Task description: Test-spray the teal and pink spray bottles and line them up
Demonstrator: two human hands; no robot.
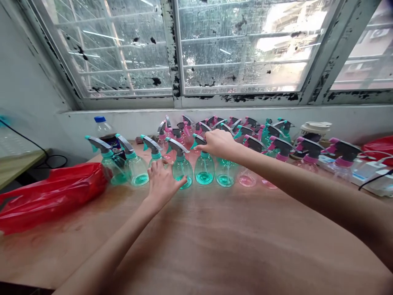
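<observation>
A front row of clear spray bottles stands on the wooden table (245, 237). My left hand (162, 180) reaches in front of a green-tinted spray bottle (155, 153). Its thumb is spread out before the neighbouring green spray bottle (184, 170), and its fingertips are partly hidden. My right hand (217, 141) is closed at the grey and teal trigger head of another green spray bottle (204, 170), thumb and fingers at its top. Right beside that is one more green spray bottle (225, 176), its head behind my hand. All these bottles stand upright.
Behind are several more pink and green spray bottles (250, 123). At left lie a red plastic bag (61, 192) and a blue-capped bottle (100, 125). Pink-headed spray bottles (307, 159), a lidded cup (316, 129) and a white power strip (374, 180) are at right. A window (245, 49) rises behind.
</observation>
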